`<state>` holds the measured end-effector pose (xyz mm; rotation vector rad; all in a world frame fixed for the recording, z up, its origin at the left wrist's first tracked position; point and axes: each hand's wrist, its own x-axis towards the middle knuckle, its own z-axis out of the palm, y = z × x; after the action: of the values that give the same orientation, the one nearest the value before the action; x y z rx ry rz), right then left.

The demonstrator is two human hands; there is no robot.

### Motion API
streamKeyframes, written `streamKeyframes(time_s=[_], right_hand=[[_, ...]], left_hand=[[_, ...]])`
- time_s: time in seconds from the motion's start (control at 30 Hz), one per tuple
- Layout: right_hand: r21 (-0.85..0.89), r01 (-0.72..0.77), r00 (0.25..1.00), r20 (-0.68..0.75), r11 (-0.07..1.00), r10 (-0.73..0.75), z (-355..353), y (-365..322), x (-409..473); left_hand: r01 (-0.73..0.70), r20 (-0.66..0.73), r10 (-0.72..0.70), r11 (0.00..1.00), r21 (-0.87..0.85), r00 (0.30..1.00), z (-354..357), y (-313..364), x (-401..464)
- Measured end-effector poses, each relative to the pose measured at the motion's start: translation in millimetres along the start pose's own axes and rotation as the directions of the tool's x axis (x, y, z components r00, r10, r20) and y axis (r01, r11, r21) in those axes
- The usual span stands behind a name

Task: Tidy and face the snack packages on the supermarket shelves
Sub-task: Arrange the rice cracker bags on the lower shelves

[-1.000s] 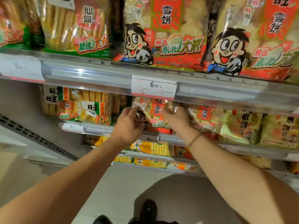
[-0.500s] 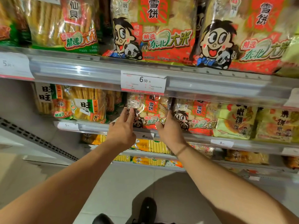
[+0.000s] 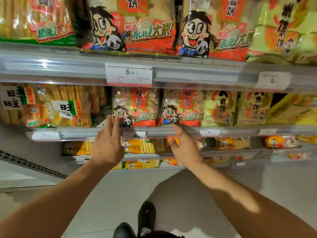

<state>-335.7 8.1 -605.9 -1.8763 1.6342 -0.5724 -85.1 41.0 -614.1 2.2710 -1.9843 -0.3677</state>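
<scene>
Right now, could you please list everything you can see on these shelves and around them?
Large red rice cracker bags: two, red and clear, top shelf.
Large green-trimmed bag: one, golden, top shelf left.
Small red rice cracker bags: two, second shelf centre.
Yellow-green bags: several, second shelf right; more top right.
Golden stick cracker bags: at least two, second shelf left.
Orange-yellow packs: several, lower shelves.
6.50 price tag: one, white, top shelf rail.
Shoes: black, on floor.
Left hand: open, fingertips at the left small red bag.
Right hand: open, below the right small red bag.
</scene>
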Motion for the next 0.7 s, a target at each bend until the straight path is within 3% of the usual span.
streamKeyframes(time_s=[0.1,0.2,0.33,0.43,0.57,0.7], right_hand=[[-0.114,-0.029,0.999,-0.035,0.993,0.025,-24,26,-25],[-0.131,-0.072,0.997,-0.009,0.989,0.072,-53,49,-43],[-0.174,-0.093,0.996,-0.029,0.980,0.090,-88,82,-46],[-0.260,-0.125,0.992,-0.044,0.957,0.118,-109,112,-35],[-0.368,-0.116,0.990,0.028,0.923,0.136,-132,156,-3],[-0.433,-0.006,0.993,0.102,0.901,0.056,-142,198,9]], left_hand=[[-0.147,0.025,0.145,0.978,0.145,0.989,18,23,-10],[-0.306,0.060,0.300,0.939,0.155,0.952,26,54,-10],[-0.344,0.083,0.336,0.928,0.139,0.938,28,93,1],[-0.278,0.118,0.259,0.943,0.184,0.959,35,112,9],[-0.068,0.070,0.050,0.953,0.294,0.996,54,130,11],[0.116,-0.013,-0.118,0.945,0.306,0.993,63,157,7]])
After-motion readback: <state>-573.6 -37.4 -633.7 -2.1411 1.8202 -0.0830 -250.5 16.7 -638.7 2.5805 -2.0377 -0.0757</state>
